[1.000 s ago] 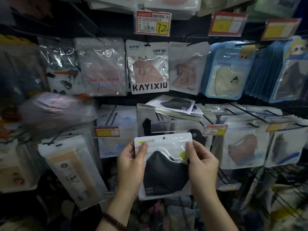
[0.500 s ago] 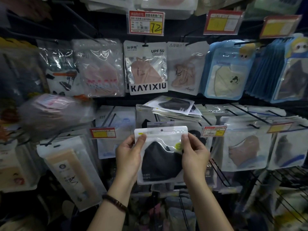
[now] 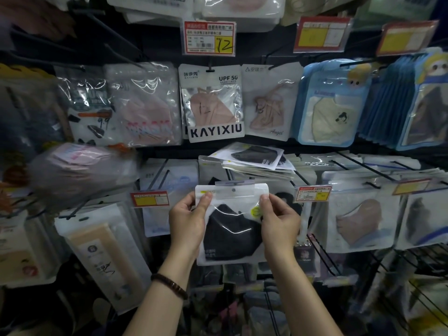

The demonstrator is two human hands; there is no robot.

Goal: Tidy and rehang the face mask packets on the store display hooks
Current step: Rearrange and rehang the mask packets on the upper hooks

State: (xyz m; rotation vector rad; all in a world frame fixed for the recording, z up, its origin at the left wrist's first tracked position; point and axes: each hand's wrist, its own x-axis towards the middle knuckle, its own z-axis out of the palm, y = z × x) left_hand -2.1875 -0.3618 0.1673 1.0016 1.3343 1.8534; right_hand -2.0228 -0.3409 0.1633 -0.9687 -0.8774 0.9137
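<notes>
A clear packet with a black mask point(image 3: 231, 226) is held upright against the display's middle row. My left hand point(image 3: 188, 221) pinches its upper left edge, thumb on the front. My right hand point(image 3: 278, 220) pinches its upper right edge. The packet's hang hole sits at the tip of a display hook with a clear label strip point(image 3: 234, 189). Just above, a loose stack of black mask packets point(image 3: 257, 161) lies flat across the hooks.
The KAYIXIU packet point(image 3: 214, 105) and other mask packets hang in the row above, under a price tag marked 12 point(image 3: 209, 37). Yellow price tags point(image 3: 312, 194) stick out on hook ends. Bare wire hooks point(image 3: 363, 166) jut forward at the right. Tan boxed packets point(image 3: 104, 253) hang lower left.
Both hands have raised the black mask packet and pushed it toward the display, bringing its hang hole up to the hook tip.
</notes>
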